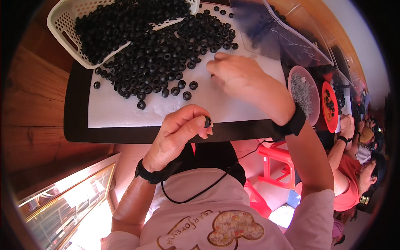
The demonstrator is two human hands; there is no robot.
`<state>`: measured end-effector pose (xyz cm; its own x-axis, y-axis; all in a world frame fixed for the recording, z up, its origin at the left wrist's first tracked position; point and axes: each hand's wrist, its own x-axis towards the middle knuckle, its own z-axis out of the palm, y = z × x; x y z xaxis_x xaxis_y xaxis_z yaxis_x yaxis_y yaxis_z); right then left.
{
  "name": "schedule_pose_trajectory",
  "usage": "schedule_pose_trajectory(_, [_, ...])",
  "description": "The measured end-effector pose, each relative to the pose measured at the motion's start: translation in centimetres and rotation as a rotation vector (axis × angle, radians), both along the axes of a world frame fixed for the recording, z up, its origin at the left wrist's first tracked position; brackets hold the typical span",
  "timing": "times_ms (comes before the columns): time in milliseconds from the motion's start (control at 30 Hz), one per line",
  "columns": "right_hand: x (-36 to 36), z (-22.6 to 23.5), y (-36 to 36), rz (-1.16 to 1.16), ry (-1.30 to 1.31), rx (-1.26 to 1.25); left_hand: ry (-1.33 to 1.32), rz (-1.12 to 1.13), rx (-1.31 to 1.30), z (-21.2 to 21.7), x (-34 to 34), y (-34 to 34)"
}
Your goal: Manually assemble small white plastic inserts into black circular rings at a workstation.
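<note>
One small black ring (pixel 207 121) is pinched between thumb and fingertips of the left hand (pixel 180 132), held over the near edge of the white mat (pixel 125 110). The right hand (pixel 239 77) rests loosely curled on the mat, fingertips at the pile's edge; any hold cannot be told. A large pile of black rings (pixel 166 50) remains unhandled, spilling from the white basket (pixel 62 25). At right, a pink dish of metal pieces (pixel 304 93) and a clear plastic bag (pixel 279 33) are noted; the reach is unobstructed.

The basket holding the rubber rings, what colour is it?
The basket is white, seen best in the head view.
</note>
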<state>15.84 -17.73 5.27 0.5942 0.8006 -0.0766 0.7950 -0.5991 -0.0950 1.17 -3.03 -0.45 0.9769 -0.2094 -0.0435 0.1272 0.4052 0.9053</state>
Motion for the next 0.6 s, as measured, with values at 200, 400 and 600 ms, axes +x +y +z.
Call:
schedule_pose_trajectory(200, [-1.1, -1.6, -1.4, 0.015, 0.035, 0.112, 0.032, 0.041, -0.017, 0.0, 0.1, -0.3])
schedule_pose_trajectory(400, [-1.2, -1.0, -2.7, 0.009, 0.127, 0.331, 0.021, 0.053, -0.020, -0.1, 0.2, -0.2])
schedule_pose_trajectory(600, [-4.2, 0.4, -3.6, -0.170, 0.719, 0.675, 0.054, 0.049, -0.049, 0.1, 0.1, -0.2])
